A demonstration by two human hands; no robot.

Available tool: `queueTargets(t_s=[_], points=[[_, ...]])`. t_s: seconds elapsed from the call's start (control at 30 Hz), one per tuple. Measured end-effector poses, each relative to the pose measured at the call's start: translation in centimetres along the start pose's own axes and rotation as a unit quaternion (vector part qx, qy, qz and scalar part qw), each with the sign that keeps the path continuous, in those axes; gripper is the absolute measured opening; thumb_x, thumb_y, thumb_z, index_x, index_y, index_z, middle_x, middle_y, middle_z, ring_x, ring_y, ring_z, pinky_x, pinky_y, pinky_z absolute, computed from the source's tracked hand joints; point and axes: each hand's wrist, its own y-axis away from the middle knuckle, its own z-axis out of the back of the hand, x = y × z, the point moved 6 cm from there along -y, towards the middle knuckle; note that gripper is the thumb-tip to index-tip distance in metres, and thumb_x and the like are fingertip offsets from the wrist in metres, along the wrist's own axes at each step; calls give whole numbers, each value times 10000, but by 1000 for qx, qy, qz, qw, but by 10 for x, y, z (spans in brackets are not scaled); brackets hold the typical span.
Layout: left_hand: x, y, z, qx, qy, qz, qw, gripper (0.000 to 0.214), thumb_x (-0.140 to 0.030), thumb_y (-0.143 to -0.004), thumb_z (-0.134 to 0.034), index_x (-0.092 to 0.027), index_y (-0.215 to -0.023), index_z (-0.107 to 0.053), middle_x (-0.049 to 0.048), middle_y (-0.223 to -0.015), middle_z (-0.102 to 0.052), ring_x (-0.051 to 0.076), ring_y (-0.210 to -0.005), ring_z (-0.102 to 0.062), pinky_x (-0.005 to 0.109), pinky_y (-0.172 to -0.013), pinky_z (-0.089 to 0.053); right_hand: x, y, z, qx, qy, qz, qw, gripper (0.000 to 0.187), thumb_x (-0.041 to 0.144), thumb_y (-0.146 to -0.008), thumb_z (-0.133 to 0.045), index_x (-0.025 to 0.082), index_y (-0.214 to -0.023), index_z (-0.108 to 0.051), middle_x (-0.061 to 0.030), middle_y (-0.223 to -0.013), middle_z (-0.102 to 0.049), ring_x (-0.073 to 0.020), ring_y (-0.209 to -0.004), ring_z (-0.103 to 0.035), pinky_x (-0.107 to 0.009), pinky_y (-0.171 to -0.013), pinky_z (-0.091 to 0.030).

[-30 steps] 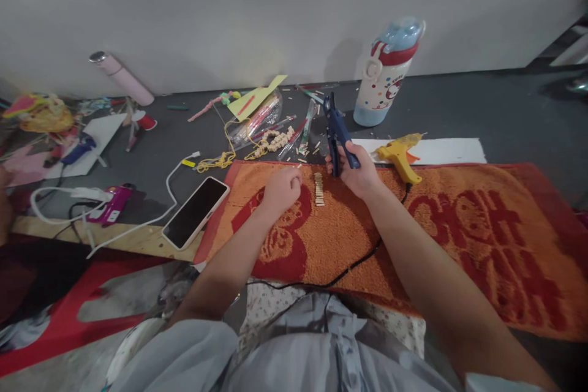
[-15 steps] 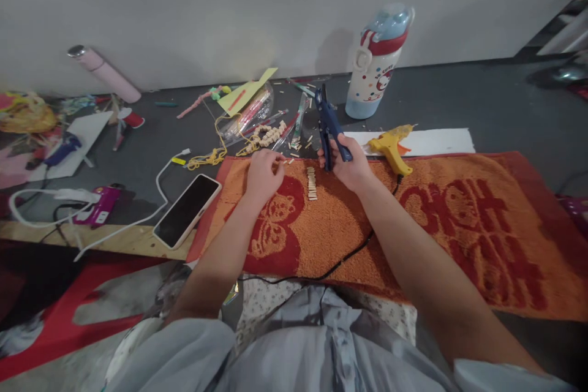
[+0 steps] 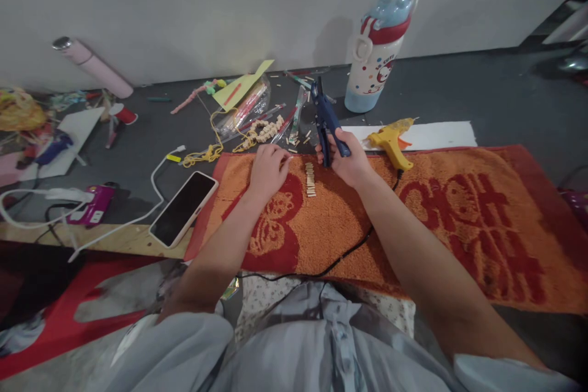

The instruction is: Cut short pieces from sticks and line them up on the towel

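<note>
Towel [image 3: 340, 220], orange and red, lies spread beneath both hands. On its left part, the left hand [image 3: 269, 168], curled into a fist a second ago, now has its fingers more extended; I cannot tell whether they pinch anything. Toward the far edge, the right hand [image 3: 351, 162] stays wrapped around blue pliers [image 3: 329, 117], handles apart. Between the hands, the row of short pale sticks [image 3: 311, 180] looks unaltered, suggesting no piece has been added.

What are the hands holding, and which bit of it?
The right hand holds the blue hand tool by its handles. Whether the left hand pinches anything is too small to tell.
</note>
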Motion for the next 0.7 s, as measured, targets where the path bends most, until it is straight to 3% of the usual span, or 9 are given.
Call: queueTargets(t_s=[0.17,0.3,0.43,0.57,0.7], points=[[-2,1,11,-50,63,15,997,125,-286,-854,-493,-208,-851,-590,70,-929,-603,204,-963,-520,368,-899,-414,0,0,-1,-1,10,-8,1000,343,565,-681,-548,234,-767,-517,-16,-701,-588,-157,-669,-570,-300,-595,-451],[7,3,18,-112,181,77,974,100,-289,-835,-531,-199,-838,-573,51,-876,-619,157,-853,-566,317,-804,-464,0,0,-3,6,23,0,1000,324,546,-699,-552,232,-771,-520,-6,-670,-560,-140,-594,-528,-302,-577,-447],[19,5,11,-115,363,167,909,162,-343,-816,-562,-182,-833,-571,32,-803,-640,111,-736,-596,266,-715,-494,-2,2,-5,14,53,31,998,292,500,-715,-592,211,-727,-550,-10,-663,-543,-124,-566,-491,-288,-566,-424],[20,6,10,-120,501,201,833,206,-375,-807,-577,-169,-803,-568,19,-727,-635,80,-649,-593,239,-661,-507,2,7,-9,34,130,57,989,270,473,-715,-622,206,-702,-585,-9,-676,-543,-123,-580,-475,-266,-551,-398],[20,8,20,-144,529,203,811,224,-375,-756,-639,-167,-807,-576,15,-729,-645,90,-649,-621,246,-632,-524,8,18,-19,76,217,73,970,234,430,-725,-641,209,-799,-632,-2,-741,-577,-136,-651,-494,-264,-608,-406]])
